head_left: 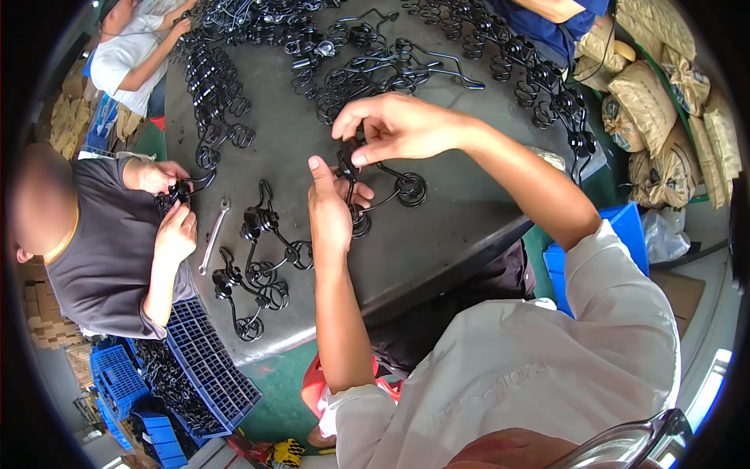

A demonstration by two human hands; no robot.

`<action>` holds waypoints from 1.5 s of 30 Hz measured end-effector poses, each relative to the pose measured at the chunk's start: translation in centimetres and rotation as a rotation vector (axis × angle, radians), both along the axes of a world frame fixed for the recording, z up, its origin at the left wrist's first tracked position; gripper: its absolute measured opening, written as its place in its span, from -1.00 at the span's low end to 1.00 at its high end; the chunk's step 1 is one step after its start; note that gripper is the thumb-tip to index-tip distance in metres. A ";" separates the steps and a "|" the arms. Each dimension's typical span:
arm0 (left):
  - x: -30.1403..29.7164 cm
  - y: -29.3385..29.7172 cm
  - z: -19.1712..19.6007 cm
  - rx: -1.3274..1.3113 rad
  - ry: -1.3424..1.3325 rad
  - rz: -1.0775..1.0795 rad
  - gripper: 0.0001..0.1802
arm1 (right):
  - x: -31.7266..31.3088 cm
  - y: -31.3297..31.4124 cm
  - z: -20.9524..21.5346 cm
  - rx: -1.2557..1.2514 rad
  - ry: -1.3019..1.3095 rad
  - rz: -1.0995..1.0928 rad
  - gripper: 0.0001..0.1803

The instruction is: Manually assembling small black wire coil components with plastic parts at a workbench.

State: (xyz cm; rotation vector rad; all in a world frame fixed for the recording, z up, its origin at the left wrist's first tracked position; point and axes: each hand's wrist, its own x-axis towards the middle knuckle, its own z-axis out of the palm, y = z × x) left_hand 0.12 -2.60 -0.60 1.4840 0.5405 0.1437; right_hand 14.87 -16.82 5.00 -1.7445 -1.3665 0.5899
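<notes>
My left hand (331, 217) is closed around a black wire spring (410, 190) with round coils, near the front edge of the table. The thumb points up along it, and the other fingers show behind. From the right, my right hand (406, 127) reaches over the top, its thumb and curled fingers closed at the dark fitting (348, 153) on the spring's upper end. What the fingertips grip there is partly hidden. Just left of my left forearm lie several similar black springs (262, 270). A wrench (213, 237) rests beyond them.
The dark table (461, 195) carries heaps of black springs (375, 70) at the back and right. On the left, a co-worker (117, 227) handles a similar part. Blue crates (207, 359) stand lower left, a blue bin (629, 234) by my right elbow. Sacks (641, 98) lie far right.
</notes>
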 end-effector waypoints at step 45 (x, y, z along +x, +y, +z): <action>1.1 1.8 0.5 -0.405 -0.063 -0.143 -0.62 | -1.4 -2.5 -6.2 0.113 0.111 -0.305 -0.57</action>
